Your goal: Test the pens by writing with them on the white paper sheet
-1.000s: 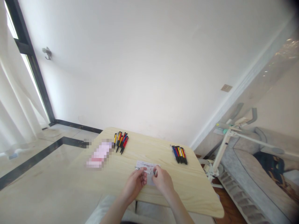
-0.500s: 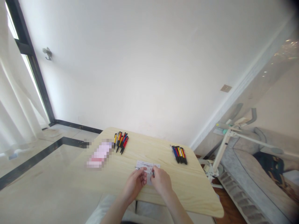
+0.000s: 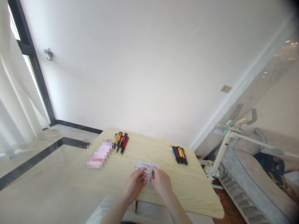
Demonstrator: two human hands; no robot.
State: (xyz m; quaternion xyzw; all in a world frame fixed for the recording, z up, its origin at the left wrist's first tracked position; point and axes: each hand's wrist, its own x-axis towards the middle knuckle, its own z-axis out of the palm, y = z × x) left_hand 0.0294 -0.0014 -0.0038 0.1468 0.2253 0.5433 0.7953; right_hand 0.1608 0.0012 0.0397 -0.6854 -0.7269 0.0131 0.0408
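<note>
I note a printed sheet (image 3: 147, 164) flat beneath both hands on the table (image 3: 149, 147), presumably as backing for close work. From it, a loose heap of pens (image 3: 121, 142) lies at 11 o'clock, a tidy row of pens (image 3: 179, 155) at 2, likely leaving working room. Left hand (image 3: 137, 180): pinched on a slim piece (image 3: 136, 168), end toward 9. Right hand (image 3: 161, 179): fingers curled; closure and contents hidden, cannot tell.

No words or numbers can be read; the flat white oblong sheet (image 3: 148, 164) has dark marks (too tiny).
</note>
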